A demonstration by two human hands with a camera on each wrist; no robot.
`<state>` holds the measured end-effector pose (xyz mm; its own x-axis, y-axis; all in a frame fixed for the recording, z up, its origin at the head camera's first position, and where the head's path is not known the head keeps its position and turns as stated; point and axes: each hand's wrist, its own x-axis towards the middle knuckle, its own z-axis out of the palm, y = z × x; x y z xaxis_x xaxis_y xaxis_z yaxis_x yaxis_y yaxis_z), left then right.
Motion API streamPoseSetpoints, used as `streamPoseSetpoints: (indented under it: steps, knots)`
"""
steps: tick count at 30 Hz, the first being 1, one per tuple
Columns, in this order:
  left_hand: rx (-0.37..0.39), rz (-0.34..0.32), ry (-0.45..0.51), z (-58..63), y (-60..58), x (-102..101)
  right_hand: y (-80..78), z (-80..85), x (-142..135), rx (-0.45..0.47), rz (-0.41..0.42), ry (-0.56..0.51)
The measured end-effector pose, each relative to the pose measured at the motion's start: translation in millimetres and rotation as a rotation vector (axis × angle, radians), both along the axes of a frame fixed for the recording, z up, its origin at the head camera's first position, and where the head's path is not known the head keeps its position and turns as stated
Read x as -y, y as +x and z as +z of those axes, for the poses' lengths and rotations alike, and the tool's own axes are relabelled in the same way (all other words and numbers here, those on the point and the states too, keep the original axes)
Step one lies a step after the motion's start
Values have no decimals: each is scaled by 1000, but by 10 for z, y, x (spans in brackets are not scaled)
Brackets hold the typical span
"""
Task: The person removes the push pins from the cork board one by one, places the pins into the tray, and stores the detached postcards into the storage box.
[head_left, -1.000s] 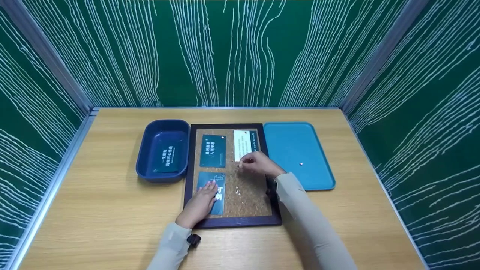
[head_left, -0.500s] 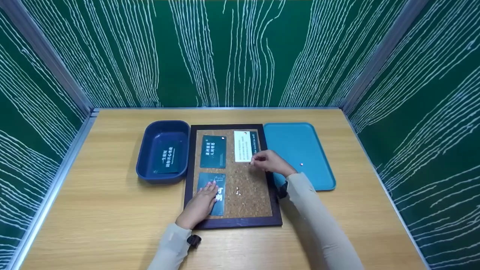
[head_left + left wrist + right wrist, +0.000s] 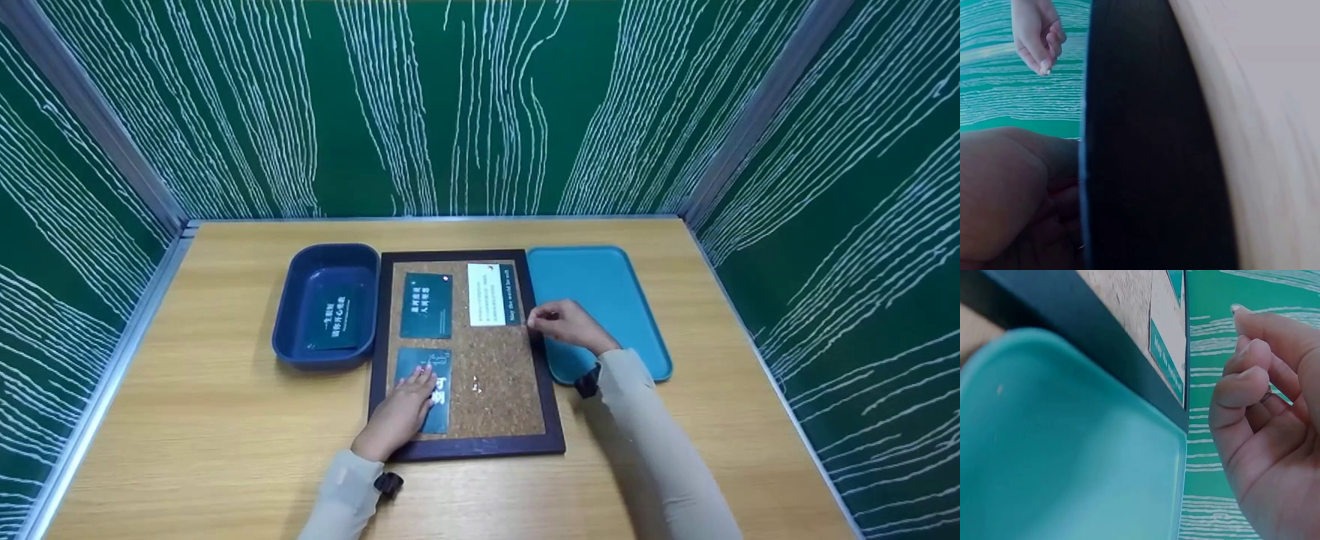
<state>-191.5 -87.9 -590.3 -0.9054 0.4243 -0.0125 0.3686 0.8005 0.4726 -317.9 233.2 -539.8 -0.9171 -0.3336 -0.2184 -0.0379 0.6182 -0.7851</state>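
Observation:
My left hand [image 3: 401, 409] lies with fingers extended on a dark green card [image 3: 442, 416] at the lower left of the framed corkboard [image 3: 495, 405]. Above it, another green card [image 3: 426, 319] bears a small round pin near its top right corner. A white-and-green card [image 3: 486, 296] is at the upper right of the corkboard, also with a pin near its top. My right hand [image 3: 570, 326] is raised by the board's right edge. Its thumb and finger pinch a tiny shiny piece [image 3: 1235, 308], apparently a pushpin; its shape is too small to make out.
A deep blue tub [image 3: 283, 330] holding a green card [image 3: 335, 322] stands left of the board. The flat teal tray [image 3: 607, 277] sits to its right, partly behind my right hand. Several tiny shiny bits [image 3: 476, 384] are on the cork. Patterned green walls enclose the table.
My right hand has moved right, from the lower edge of the white-and-green card to the board's right frame and over the tray. My left hand stays on its card.

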Motion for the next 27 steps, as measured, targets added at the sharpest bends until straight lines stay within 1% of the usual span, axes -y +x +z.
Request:
streamPoseSetpoints:
  steps: [10, 14, 23, 27]
  knots:
    - [-16, -6, 9, -3, 8, -5, 18, -10, -256, -14, -41, -19]
    - [-10, -4, 3, -2, 0, -10, 25, -24, -344, -21, -56, -16]
    - [5, -1, -7, 1, -5, -10, 36, -74, -547, 7, -94, -28]
    - [14, 2, -9, 1, -4, -10, 41, -90, -616, 15, -98, -14]
